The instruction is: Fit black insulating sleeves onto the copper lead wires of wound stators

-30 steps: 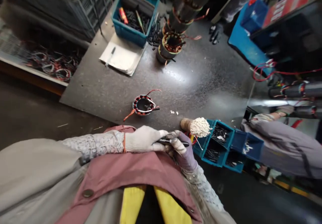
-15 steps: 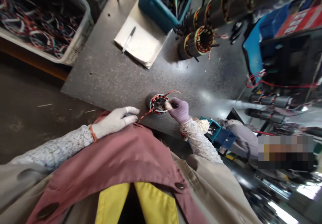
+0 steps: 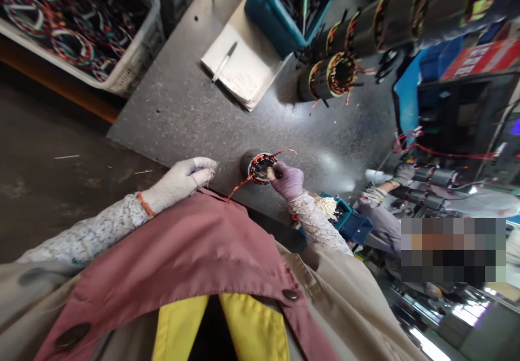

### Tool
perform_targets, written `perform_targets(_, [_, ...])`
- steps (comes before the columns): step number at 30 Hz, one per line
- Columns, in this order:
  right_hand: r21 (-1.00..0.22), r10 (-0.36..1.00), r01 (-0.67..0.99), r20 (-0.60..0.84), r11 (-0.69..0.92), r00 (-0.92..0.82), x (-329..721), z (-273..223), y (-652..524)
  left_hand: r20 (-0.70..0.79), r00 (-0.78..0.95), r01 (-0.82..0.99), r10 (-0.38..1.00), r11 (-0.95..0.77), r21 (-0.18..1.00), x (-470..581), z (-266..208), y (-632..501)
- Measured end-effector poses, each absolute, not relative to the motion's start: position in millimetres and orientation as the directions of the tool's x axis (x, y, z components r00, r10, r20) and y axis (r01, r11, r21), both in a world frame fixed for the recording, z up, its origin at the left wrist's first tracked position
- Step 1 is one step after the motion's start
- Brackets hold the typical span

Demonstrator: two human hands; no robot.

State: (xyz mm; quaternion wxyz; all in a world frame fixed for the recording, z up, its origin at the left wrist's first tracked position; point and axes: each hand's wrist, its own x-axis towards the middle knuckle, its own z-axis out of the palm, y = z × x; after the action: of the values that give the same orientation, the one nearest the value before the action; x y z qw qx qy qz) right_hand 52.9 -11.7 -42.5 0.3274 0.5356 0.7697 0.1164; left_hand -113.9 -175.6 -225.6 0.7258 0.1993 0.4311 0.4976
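A motor stator [image 3: 246,164], a dark cylinder with red-orange windings around its open end, stands on the grey metal table near its front edge. Orange-red lead wires [image 3: 240,186] stick out from two sides of it. My right hand [image 3: 289,181], in a purple glove with bare fingertips, is closed in a pinch at the right side of the stator's opening. Whatever the fingertips grip there is hidden. My left hand [image 3: 184,181], in a white glove, hovers by the table edge left of the stator, loosely bent with fingers apart and nothing visible in it.
A notebook [image 3: 244,74] with a pen [image 3: 224,62] lies beyond the stator, beside a blue bin [image 3: 280,23] of dark pieces. More stators [image 3: 325,79] line the back right. A crate [image 3: 140,41] of wire coils is at left. A co-worker's gloved hand [image 3: 403,172] is at right.
My left hand has shifted slightly left and up, off the apron's edge. My right hand stays at the stator's opening. The co-worker's arm now reaches toward dark cylinders. The view has shifted slightly.
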Motion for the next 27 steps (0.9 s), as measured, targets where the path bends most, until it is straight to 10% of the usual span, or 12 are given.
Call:
perform_targets(4, [-0.067, 0.968, 0.974, -0.115, 0.215, -0.222, 40.0, 2.1, -42.9, -0.220, 0.145, -0.519, 0.965, 0.263, 0.813, -107.8, -208.8, -156.6])
perform_targets(8, [-0.494, 0.998, 0.868, -0.006, 0.046, -0.056, 41.5, 35.9, -88.5, 0.096, 0.304, -0.376, 0.948, 0.027, 0.926, -90.3, -162.0, -123.1])
perform_targets(22, [-0.849, 0.993, 0.523, -0.016, -0.073, 0.113, 205.4, 89.7, -142.3, 0.427, 0.662, -0.232, 0.616, -0.373, 0.898, 53.5, -28.4, -97.8])
perform_targets(27, [-0.929, 0.935, 0.367, 0.175, 0.053, 0.308, 255.5, 78.4, -143.4, 0.295, 0.429, 0.008, 0.854, -0.330, 0.944, 127.9, 33.8, -101.4])
